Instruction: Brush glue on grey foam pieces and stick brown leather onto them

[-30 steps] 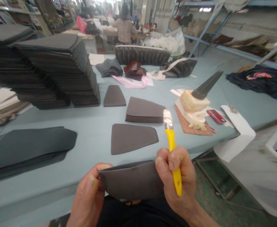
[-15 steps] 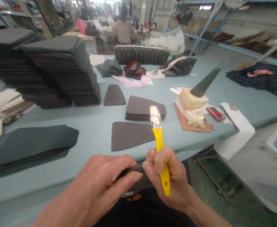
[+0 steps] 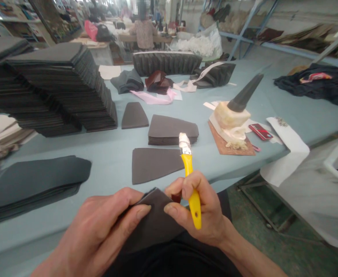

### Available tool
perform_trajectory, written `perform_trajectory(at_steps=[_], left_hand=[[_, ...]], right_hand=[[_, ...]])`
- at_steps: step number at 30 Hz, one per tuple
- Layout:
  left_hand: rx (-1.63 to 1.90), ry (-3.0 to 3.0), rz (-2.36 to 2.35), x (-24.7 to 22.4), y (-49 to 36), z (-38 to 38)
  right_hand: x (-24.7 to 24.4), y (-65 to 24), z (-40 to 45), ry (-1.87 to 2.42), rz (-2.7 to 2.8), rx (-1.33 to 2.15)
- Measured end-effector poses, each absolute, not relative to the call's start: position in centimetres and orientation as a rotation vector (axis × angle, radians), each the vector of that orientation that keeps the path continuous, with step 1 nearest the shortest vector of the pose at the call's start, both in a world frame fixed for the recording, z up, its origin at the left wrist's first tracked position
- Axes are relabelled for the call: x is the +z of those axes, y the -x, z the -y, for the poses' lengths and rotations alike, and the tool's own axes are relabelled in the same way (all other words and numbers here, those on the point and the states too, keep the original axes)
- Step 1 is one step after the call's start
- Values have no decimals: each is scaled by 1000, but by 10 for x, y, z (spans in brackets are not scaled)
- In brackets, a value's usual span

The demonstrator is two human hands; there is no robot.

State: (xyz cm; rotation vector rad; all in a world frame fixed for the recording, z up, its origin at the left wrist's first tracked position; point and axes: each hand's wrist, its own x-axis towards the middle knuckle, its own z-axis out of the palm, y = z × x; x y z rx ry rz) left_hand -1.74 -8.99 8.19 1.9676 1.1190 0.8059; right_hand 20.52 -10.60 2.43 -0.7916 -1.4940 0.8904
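Note:
My left hand [image 3: 105,227] pinches a dark grey fabric panel [image 3: 154,227] between thumb and fingers, low in front of my body. One corner of the panel points up between both hands. My right hand [image 3: 205,209] grips a paintbrush [image 3: 188,165] with a yellow handle, its bristles up and caked with whitish paste. Its thumb and index finger also pinch the panel's right edge. Beyond my hands a tapered dark panel [image 3: 154,165] lies flat. A small stack of panels [image 3: 170,127] and another tapered panel [image 3: 134,115] lie behind it.
Tall stacks of dark panels [image 3: 59,84] stand at left, near a dark green fabric pile [image 3: 36,173]. At right, a paste-covered block [image 3: 231,117] with a black cone rests on a brown board [image 3: 219,142], beside a red box [image 3: 260,131]. A person [image 3: 144,34] sits far back.
The panel has risen and turned, so its corner and flat face now show between my hands. My right hand and the brush have shifted slightly left. The camera view has moved a little.

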Motion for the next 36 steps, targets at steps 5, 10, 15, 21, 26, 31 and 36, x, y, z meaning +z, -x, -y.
perform_trajectory(at_steps=[5, 10, 15, 21, 26, 31, 36], left_hand=[[1031, -1865, -1313, 76, 24, 86], [1003, -1463, -1566, 42, 32, 96], [912, -1097, -1702, 6, 41, 112], [901, -1035, -1794, -19, 31, 125], [934, -1155, -1867, -17, 12, 123], [897, -1186, -1919, -14, 18, 106], [868, -1328, -1882, -8, 27, 67]], right_hand=[[14, -222, 113, 898, 1502, 1022], [13, -243, 123, 1045, 1572, 1082], [5, -261, 139, 1203, 1572, 1095], [-18, -268, 152, 1376, 1542, 749], [-26, -259, 144, 1470, 1486, 291], [-26, -253, 119, 1489, 1445, 46], [-28, -255, 79, 1488, 1466, -77]])
